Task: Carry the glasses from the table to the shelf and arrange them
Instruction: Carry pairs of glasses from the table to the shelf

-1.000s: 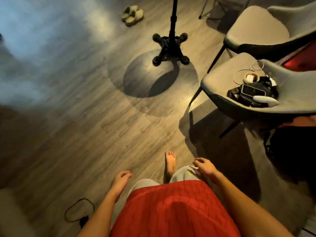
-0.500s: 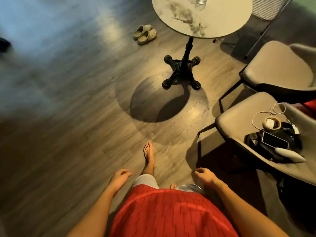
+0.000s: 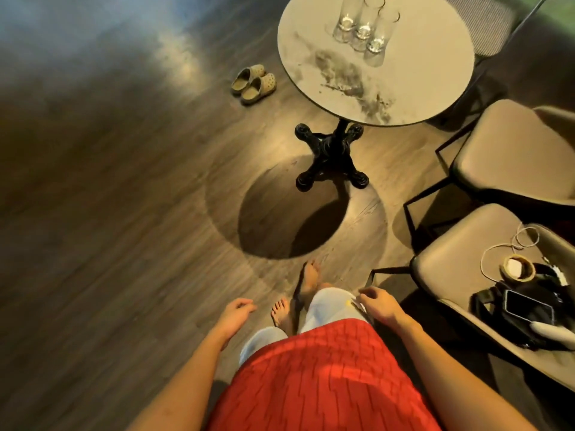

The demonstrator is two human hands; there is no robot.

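Observation:
Three clear drinking glasses (image 3: pixel 362 28) stand close together in a row on a round pale table (image 3: pixel 404 98) at the top of the view, well ahead of me. My left hand (image 3: pixel 235 314) hangs by my left thigh with loosely curled fingers and holds nothing. Beside my right thigh my right hand (image 3: pixel 375 301) also hangs relaxed and empty. Both hands are far from the glasses. No shelf is in view.
The table stands on a black cast pedestal base (image 3: pixel 331 157). Two grey chairs (image 3: pixel 510 169) stand on the right; the nearer one (image 3: pixel 441 269) carries a phone, a black bag and a cable. A pair of clogs (image 3: pixel 253 84) lies on the wooden floor at the left.
The view has tilted up and I have stepped towards the table, so its top and the glasses have come into sight. Both hands stay low and empty.

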